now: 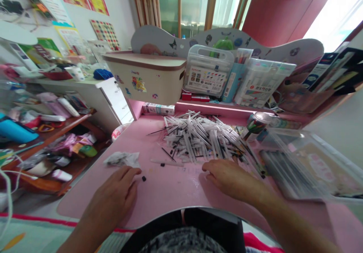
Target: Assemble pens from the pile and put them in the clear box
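A heap of several white pen barrels and black refills [200,138] lies in the middle of the pink desk [170,192]. My left hand [115,194] rests palm down on the desk, fingers loosely curled, just short of a small black cap [143,178]. My right hand [227,177] lies palm down at the near edge of the heap, fingers pointing left and close together. One white pen barrel [167,163] lies alone between the hands and the heap. A crumpled clear bag [121,158] sits beyond my left hand. Neither hand visibly holds anything.
A clear plastic box [309,166] of pens stands at the right. Marker cases [208,71] and a beige lidded bin [147,75] line the raised back shelf. A cluttered wooden rack [53,132] is left of the desk.
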A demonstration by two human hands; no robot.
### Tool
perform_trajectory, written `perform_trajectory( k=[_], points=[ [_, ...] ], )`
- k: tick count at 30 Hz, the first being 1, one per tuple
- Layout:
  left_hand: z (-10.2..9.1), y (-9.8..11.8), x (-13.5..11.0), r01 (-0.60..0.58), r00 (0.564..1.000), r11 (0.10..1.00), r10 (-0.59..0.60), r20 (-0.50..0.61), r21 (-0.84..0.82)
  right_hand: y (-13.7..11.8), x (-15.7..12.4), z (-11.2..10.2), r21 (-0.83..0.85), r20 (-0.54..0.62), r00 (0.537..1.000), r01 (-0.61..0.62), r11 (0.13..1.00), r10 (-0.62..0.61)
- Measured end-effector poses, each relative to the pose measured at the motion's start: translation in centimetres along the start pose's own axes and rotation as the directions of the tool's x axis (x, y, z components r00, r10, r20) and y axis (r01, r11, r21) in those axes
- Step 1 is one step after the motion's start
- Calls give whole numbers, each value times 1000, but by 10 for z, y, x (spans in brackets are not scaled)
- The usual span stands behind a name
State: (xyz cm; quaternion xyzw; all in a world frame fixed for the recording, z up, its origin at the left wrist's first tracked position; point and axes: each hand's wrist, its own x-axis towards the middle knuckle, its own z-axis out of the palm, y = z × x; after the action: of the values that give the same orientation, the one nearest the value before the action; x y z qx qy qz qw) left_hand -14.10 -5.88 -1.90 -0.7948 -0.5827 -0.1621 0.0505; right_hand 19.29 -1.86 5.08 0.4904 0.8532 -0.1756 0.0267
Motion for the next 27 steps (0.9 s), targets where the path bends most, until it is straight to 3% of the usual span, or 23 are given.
perform_trajectory(
  k=[7, 14, 19, 27],
  points=[
    [19, 15, 12, 72, 984, 993, -56, 170, -89, 16, 27, 31, 93, -244, 969, -19, 995, 41],
    [13, 44, 51, -62, 956, 987, 102, 276, -151, 12, 30, 55, 117, -455, 888, 134, 984, -67],
    [2, 50, 73, -80, 933, 974, 148, 328, -212, 1, 32, 60, 4, -487, 859, 182, 983, -157],
    [-2, 41, 101, -193, 938, 980, 196, 285, -41, -7, 32, 63, -56, -492, 839, 238, 970, -234]
  ],
)
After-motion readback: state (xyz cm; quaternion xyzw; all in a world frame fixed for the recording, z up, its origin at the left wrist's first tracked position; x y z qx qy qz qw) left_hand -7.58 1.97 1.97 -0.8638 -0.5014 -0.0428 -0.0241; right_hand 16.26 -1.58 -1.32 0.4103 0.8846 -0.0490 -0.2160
